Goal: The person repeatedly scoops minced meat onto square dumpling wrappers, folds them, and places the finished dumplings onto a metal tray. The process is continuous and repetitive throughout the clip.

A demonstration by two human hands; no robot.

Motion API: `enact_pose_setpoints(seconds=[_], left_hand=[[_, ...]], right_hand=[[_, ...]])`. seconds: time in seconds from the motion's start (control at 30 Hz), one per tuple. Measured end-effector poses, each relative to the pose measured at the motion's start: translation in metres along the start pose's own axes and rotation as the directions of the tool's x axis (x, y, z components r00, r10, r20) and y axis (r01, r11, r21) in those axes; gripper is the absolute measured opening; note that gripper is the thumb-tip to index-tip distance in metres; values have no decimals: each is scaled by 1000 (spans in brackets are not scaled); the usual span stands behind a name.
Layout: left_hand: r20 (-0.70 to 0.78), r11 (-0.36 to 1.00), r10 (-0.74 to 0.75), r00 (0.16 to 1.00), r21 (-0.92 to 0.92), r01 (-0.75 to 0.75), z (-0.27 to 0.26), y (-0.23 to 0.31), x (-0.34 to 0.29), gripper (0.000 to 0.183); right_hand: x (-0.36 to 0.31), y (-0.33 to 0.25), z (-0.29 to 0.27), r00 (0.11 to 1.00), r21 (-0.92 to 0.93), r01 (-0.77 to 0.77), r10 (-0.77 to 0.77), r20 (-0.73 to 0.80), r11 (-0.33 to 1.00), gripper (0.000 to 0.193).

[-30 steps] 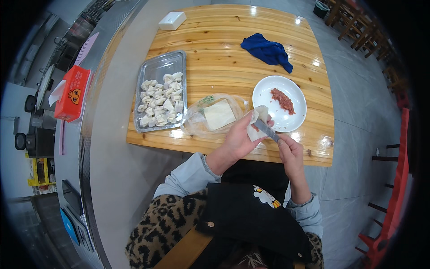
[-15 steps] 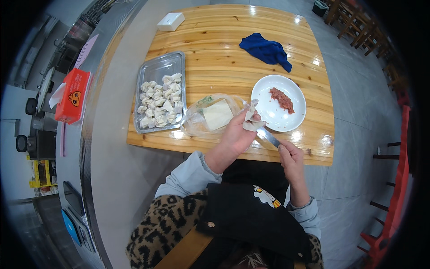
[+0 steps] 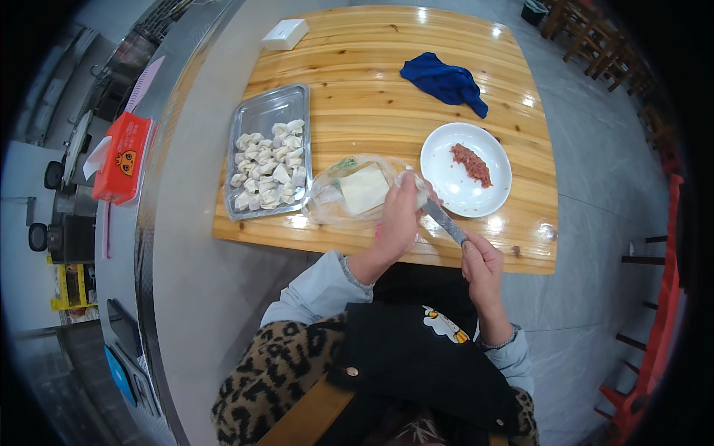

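My left hand [image 3: 401, 219] is closed around a pale wonton wrapper [image 3: 422, 195], its fingers gathered over the dough and hiding most of it. With my right hand [image 3: 483, 266] I grip a flat metal spreader [image 3: 445, 222], whose tip reaches into the wrapper at my left fingers. Just beyond, a white plate [image 3: 439, 195] carries a lump of raw minced meat [image 3: 471, 165]. Left of my hands, a stack of square wrappers [image 3: 364, 188] lies on a clear plastic bag [image 3: 325, 205]. Several folded wontons [image 3: 268, 171] sit in a metal tray [image 3: 260, 111] farther left.
A crumpled blue cloth [image 3: 445, 80] and a small white box [image 3: 285, 34] lie toward the far side of the wooden table [image 3: 357, 82]. At left, a red tissue pack [image 3: 123, 158] rests on a metal counter. Wooden stools [image 3: 606, 44] stand beyond at far right.
My left hand has turned and its fingers have closed over the wrapper, which was spread more openly before. The spreader's tip stays at the wrapper, with my right hand nearly in place.
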State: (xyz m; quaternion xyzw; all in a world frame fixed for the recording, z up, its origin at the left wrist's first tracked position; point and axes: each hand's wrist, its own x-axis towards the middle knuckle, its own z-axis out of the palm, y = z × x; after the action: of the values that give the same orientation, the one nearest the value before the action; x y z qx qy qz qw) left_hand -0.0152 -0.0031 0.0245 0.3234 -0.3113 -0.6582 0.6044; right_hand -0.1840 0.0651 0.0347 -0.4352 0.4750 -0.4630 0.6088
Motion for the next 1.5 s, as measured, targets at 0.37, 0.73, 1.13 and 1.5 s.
enact_pose_setpoints(seconds=[0.37, 0.73, 1.13, 1.5], left_hand=[[-41, 972, 64, 997, -222, -72, 9, -15, -6, 23], [325, 746, 228, 918, 548, -379, -1, 11, -15, 14], [-35, -300, 369, 929, 942, 154, -198, 190, 101, 32], [-184, -523, 392, 902, 762, 382, -199, 194, 97, 30]], right_hand=[[3, 11, 13, 993, 215, -111, 118, -18, 970, 29], [0, 1, 8, 996, 251, -87, 92, -6, 964, 29], [0, 1, -19, 995, 181, 21, -2, -101, 983, 30], [1, 1, -20, 994, 147, 39, -24, -107, 988, 28]])
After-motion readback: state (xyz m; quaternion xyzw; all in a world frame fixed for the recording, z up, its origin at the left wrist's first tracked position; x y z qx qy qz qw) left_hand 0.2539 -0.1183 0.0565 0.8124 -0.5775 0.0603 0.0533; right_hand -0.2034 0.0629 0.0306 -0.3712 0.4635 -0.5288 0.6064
